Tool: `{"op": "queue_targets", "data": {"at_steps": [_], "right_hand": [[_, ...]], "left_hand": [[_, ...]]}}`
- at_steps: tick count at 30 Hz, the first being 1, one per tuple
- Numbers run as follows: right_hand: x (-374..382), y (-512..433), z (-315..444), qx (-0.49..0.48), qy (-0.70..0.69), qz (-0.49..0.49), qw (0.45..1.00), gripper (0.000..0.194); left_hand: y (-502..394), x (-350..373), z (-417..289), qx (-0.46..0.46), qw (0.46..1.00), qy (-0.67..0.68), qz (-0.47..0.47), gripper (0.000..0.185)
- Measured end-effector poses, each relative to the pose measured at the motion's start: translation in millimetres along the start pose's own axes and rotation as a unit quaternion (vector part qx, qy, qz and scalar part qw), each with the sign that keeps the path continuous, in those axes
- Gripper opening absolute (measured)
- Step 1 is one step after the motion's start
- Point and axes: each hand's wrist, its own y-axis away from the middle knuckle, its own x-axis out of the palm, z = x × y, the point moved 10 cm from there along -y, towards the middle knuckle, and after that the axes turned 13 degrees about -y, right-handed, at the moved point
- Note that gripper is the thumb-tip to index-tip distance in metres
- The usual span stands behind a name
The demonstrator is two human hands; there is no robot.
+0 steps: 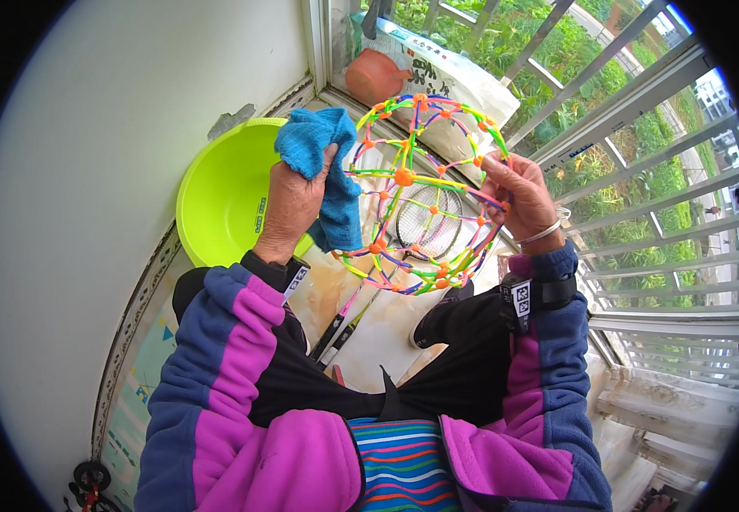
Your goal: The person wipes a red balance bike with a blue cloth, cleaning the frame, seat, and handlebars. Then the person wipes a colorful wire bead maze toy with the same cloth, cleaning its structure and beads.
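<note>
My left hand (299,201) grips a bunched blue cloth (337,185), whose lower end hangs beside a multicoloured expanding ball (404,177) made of plastic rods with orange joints. With the thumb and fingers of my right hand (515,189) I hold the ball by its right side, up off the floor. The cloth lies close to the ball's left side; whether they touch I cannot tell. Behind my left hand stands a lime-green plastic basin (215,192), partly hidden by hand and cloth.
Badminton rackets (430,221) lie on the tiled floor between my feet, below the ball. A red plastic scoop (372,77) and a white printed sack (465,80) are by the barred window. A white wall (119,128) rises at the left, a patterned mat (145,377) beside it.
</note>
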Motion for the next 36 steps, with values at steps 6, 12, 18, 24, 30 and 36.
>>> {"op": "queue_targets", "data": {"at_steps": [6,12,18,24,30,36], "right_hand": [[24.6,-0.2,-28.2,0.011,0.101,0.016,0.995,0.02],[51.8,8.0,-34.7,-0.076,0.228,0.018,0.971,0.022],[64.7,10.4,-44.6,-0.098,0.263,0.052,0.958,0.02],[70.4,8.6,-63.2,-0.06,0.249,0.095,0.962,0.028],[31.1,-6.8,-66.2,-0.004,0.184,-0.017,0.983,0.026],[27.1,-18.1,-96.5,0.044,0.033,0.013,0.998,0.014]], "left_hand": [[12.1,6.0,-38.0,0.112,0.994,0.003,0.002,0.018],[20.3,26.3,-55.2,0.171,0.973,-0.148,0.046,0.027],[1.1,8.2,-9.5,-0.019,0.999,-0.045,0.004,0.024],[2.2,12.7,2.7,-0.06,0.998,-0.022,0.025,0.025],[8.8,1.1,-40.4,0.102,0.989,-0.105,-0.024,0.02],[58.0,43.7,-111.7,0.33,0.931,-0.14,0.07,0.027]]}}
